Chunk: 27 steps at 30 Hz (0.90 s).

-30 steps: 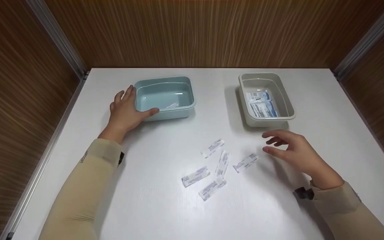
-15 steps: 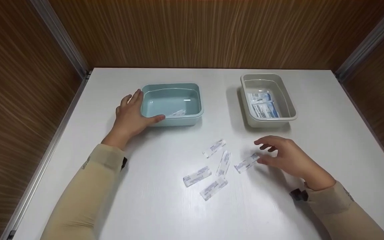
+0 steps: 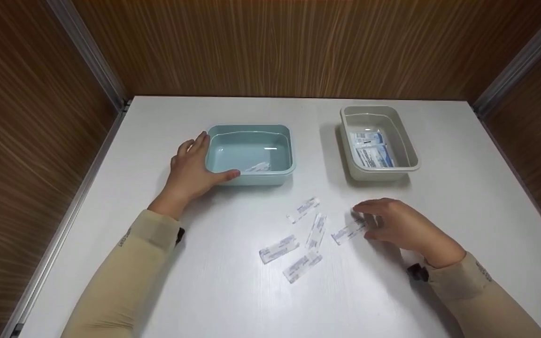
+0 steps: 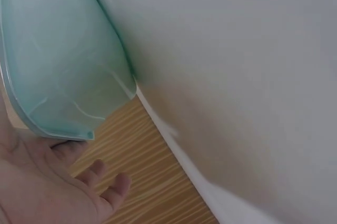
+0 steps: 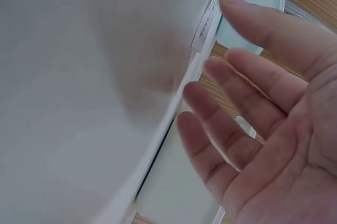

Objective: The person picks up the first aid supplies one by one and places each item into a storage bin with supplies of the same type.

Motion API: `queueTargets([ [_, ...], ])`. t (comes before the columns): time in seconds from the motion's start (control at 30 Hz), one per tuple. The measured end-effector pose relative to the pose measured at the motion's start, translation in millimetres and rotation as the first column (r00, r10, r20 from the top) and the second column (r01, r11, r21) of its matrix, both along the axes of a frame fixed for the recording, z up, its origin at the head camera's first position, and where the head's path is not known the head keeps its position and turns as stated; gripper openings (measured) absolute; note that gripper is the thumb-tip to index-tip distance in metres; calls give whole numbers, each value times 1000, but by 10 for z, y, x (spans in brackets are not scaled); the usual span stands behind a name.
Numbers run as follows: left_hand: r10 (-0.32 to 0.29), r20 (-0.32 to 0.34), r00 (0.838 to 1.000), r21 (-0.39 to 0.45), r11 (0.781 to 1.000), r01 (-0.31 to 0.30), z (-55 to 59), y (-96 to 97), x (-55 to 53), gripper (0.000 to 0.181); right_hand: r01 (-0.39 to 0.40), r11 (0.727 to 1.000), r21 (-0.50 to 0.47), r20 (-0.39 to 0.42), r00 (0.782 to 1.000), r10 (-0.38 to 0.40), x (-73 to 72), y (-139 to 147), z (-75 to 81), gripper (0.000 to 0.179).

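In the head view my left hand holds the left end of a light blue plastic bin, thumb along the front rim and fingers at the left side. Its outer fingers hang free of the wall in the left wrist view. Inside the bin lies a small printed white packet. My right hand hovers with fingers spread from the thumb, over the right end of a flat white wrapped strip with purplish print. The right wrist view shows nothing between its fingers. Several similar strips lie on the table to the left.
A beige bin stands at the back right, holding blue-and-white packets. The white table is bordered by wood-grain panels at the back and both sides.
My left hand and the blue bin have moved right and toward me. My right hand has moved left and down from near the beige bin to the nearest strip.
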State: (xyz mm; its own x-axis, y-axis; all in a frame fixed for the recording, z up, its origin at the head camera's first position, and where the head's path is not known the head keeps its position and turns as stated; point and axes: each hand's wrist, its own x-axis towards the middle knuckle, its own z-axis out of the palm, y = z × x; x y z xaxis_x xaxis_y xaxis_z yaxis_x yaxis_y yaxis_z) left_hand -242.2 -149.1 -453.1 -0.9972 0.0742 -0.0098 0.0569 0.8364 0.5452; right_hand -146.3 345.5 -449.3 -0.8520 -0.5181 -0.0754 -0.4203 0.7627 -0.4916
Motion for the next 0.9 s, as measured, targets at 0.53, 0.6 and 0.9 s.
queueTargets([
  [0.53, -27, -2, 1000, 5, 1000, 27, 0, 201, 152, 143, 0, 998, 57, -33, 999, 2, -24, -54, -16, 44],
  [0.6, -28, -1, 1000, 7, 1000, 28, -1, 215, 160, 143, 0, 998, 57, -40, 999, 2, -22, -57, -19, 42],
  [0.9, -34, -3, 999, 5, 999, 34, 13, 240, 173, 143, 26, 999, 47, -8, 1000, -26, -25, -62, -21, 34],
])
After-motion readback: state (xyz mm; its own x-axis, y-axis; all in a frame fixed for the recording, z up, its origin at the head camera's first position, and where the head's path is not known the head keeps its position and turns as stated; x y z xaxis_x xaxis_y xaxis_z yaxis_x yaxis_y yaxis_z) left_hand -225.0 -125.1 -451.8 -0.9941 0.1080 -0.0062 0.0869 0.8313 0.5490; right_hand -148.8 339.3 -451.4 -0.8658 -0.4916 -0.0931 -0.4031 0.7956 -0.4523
